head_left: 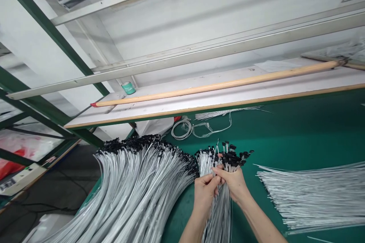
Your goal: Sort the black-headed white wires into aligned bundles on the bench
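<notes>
I am viewing a factory-type workshop for wire assembly, not a domestic space. Findings: a long surface (pixel 302 133) topped in green matting; green steel racking (pixel 48 34) supporting a white shelf board (pixel 185 108); and large quantities of white wires (pixel 134 193) ending in black connectors (pixel 128 144), laid out in batches. A coil of white cable (pixel 181 130) lies on the surface, and a roll of tape (pixel 128 88) sits on the shelf board.

"Where does that bundle of wires (pixel 219 216) end?"
"Cut off by the bottom edge! The left hand (pixel 203 193) and right hand (pixel 232 184) hide its middle."
"Those black connectors (pixel 230 155)?"
"Too small to make out!"
</notes>
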`<state>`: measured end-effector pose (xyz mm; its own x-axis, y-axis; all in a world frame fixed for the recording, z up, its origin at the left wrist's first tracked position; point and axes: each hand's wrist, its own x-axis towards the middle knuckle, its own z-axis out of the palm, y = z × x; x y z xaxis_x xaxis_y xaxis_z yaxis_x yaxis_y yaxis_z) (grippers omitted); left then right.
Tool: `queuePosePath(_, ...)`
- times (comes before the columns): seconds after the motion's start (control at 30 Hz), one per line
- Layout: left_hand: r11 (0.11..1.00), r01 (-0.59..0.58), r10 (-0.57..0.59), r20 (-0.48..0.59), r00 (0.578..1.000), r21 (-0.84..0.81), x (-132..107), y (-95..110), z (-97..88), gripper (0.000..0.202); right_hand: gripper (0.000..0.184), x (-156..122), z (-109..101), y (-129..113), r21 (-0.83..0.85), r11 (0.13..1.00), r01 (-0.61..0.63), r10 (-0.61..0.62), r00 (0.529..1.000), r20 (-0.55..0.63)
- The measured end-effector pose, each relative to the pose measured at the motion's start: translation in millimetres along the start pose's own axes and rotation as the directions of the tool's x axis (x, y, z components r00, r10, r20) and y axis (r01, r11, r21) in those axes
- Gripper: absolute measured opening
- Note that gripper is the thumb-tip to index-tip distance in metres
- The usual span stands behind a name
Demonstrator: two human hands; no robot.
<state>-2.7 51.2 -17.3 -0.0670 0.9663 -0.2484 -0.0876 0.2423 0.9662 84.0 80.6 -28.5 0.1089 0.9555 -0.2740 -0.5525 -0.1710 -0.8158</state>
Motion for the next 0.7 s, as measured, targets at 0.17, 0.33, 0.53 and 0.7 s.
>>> queuePosePath(0.17, 0.992, 0.014, -0.012, 0.016, 1.0, -0.129, -1, -1, 3.6, 0.035, 0.056, 2, -3, 2, 0.055, 0.998, -0.008, 0.008, 1.0, -0.014)
queuePosePath(0.33, 0.985, 0.05, -0.054, -0.02, 0.998, -0.164, -2, 2, 2.9, 0.036, 0.042, 2, -11, 0, 0.004, 1.0, -0.016, 0.016, 0.998, -0.057)
queuePosePath(0.53, 0.981, 0.191, -0.185, -0.14, 0.973, 0.032, 13, -7, -14.0, 0.037, 0.029, -2, -51, -2, 0.023, 0.997, -0.076, 0.077, 0.995, -0.065)
queuePosePath(0.7, 0.963, 0.184, -0.152, -0.167, 0.974, 0.198, 39, -42, -5.6, 0.029, 0.031, -2, -74, 0, 0.206, 0.972, -0.111, 0.152, 0.969, -0.195)
